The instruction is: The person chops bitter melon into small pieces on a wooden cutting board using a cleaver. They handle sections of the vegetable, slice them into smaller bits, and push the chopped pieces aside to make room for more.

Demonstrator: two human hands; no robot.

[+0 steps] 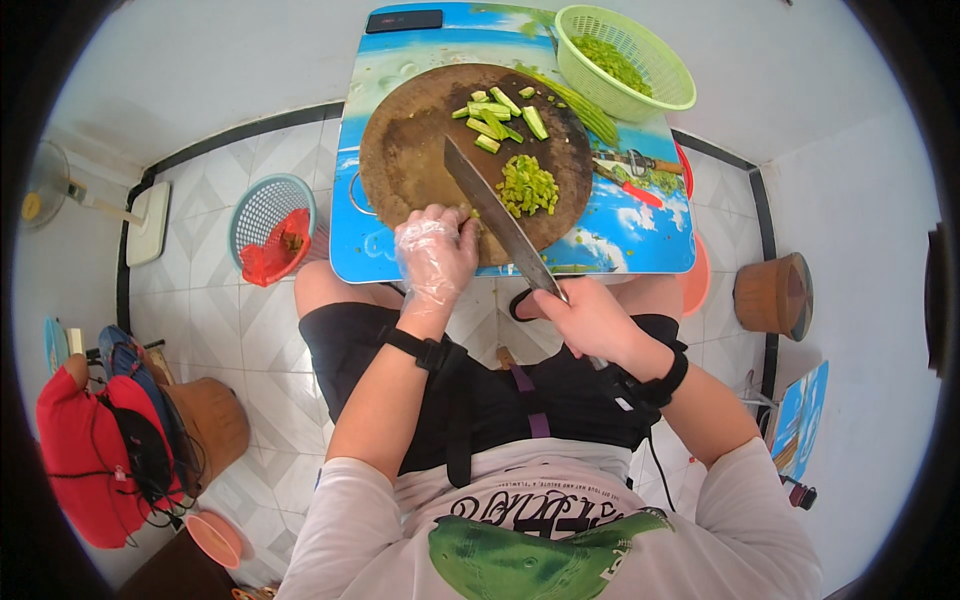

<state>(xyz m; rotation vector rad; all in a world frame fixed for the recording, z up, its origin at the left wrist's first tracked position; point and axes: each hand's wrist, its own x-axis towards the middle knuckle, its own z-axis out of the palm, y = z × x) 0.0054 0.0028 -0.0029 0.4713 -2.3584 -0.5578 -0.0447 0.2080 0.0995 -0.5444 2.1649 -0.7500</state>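
Observation:
On the round wooden chopping board, my left hand wears a clear plastic glove. Its fingers are curled down at the near edge, and a small piece of green vegetable shows at the fingertips, mostly hidden. My right hand is bare and closed round the handle of a kitchen knife. The blade slants across the board to the far left, just right of my left hand. Right of the blade lies a heap of diced green vegetable. Farther back are several cut sticks with pale flesh.
A light green basket of chopped greens stands at the table's far right, beside long green vegetables. A red-handled peeler or knife lies at right. A phone is at far left. A blue-grey basket with a red bag stands on the floor.

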